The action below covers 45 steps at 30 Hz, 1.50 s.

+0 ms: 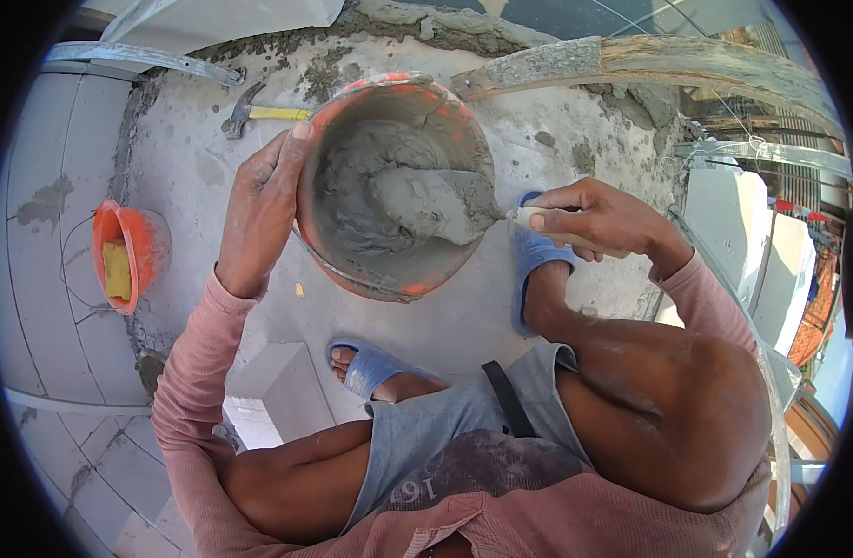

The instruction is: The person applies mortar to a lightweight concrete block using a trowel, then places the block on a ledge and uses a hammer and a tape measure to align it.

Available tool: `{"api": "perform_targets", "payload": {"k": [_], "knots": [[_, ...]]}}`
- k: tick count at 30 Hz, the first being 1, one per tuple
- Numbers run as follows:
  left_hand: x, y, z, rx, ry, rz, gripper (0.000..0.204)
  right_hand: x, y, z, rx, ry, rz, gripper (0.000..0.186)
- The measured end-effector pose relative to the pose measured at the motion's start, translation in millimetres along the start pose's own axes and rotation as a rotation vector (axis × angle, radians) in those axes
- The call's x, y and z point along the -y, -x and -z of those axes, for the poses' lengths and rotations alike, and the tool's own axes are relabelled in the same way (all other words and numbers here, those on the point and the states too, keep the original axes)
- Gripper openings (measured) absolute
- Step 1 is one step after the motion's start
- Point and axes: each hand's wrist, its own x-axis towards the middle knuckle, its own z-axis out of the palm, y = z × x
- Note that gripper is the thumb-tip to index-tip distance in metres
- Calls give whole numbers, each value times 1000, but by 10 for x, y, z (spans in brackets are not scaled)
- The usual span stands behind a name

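Note:
An orange bucket smeared with grey stands tilted before me, wet grey mortar inside it. My left hand grips the bucket's left wall, thumb at the rim and the other fingers mostly hidden behind it. In my right hand is the pale handle of a trowel; its mortar-coated blade reaches over the right rim into the bucket and lies against the mortar. The fingers of that hand are wrapped round the handle.
A hammer with a yellow handle lies beyond the bucket. To the left, a small orange bucket holds a yellow block. A white block sits near my left foot. A wooden board spans the far right; more white blocks stand at right.

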Motion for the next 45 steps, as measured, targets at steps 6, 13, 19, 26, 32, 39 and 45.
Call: {"api": "perform_targets", "payload": {"k": [6, 13, 19, 26, 32, 39, 45], "knots": [[210, -34, 199, -57, 113, 135, 53, -444, 207, 62, -24, -394, 28, 34], [505, -23, 306, -242, 119, 268, 50, -1061, 773, 590, -88, -560, -153, 32], [701, -72, 428, -221, 131, 273, 49, -1210, 1393, 1293, -431, -292, -200, 44], [752, -108, 397, -229, 96, 203, 50, -1380, 1046, 1896, -914, 644, -152, 50], [787, -56, 511, -190, 140, 311, 51, -1417, 769, 1851, -1056, 1125, -415, 45], [793, -84, 506, -167, 153, 341, 51, -1462, 867, 1751, -1048, 988, -515, 44], [787, -86, 494, -187, 153, 340, 52, -1474, 843, 1721, -1027, 867, -544, 49]]}}
